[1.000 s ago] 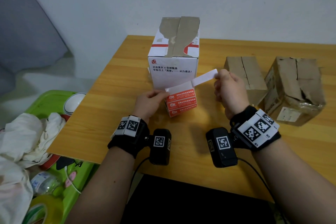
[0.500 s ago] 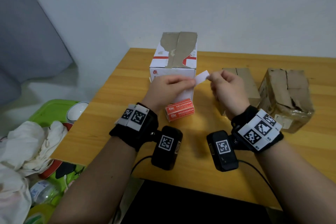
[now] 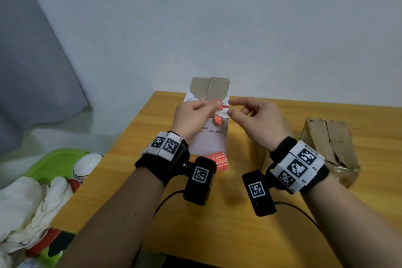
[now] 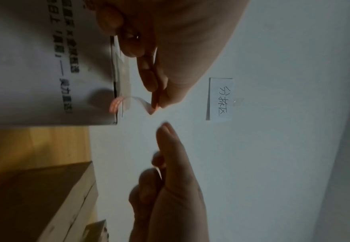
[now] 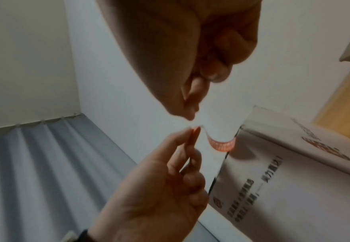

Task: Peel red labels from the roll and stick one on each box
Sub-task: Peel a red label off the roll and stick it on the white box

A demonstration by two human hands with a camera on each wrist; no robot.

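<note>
Up in front of the tall white box (image 3: pixel 212 137), the left hand (image 3: pixel 191 117) pinches one end of a curling red label (image 3: pixel 218 118) between thumb and forefinger, while the right hand (image 3: pixel 258 119) hovers just beside it with fingers loosely bent, and whether it holds anything I cannot tell. Behind the left wrist the red label roll (image 3: pixel 219 162) lies on the wooden table (image 3: pixel 195 235) against the box's foot; two scuffed brown cardboard boxes (image 3: pixel 330 150) stand to the right.

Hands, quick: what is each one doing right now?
Left hand: fingertips pinch a curling red peeled label.
Right hand: fingers loosely curled; whether it holds anything cannot be told.
</note>
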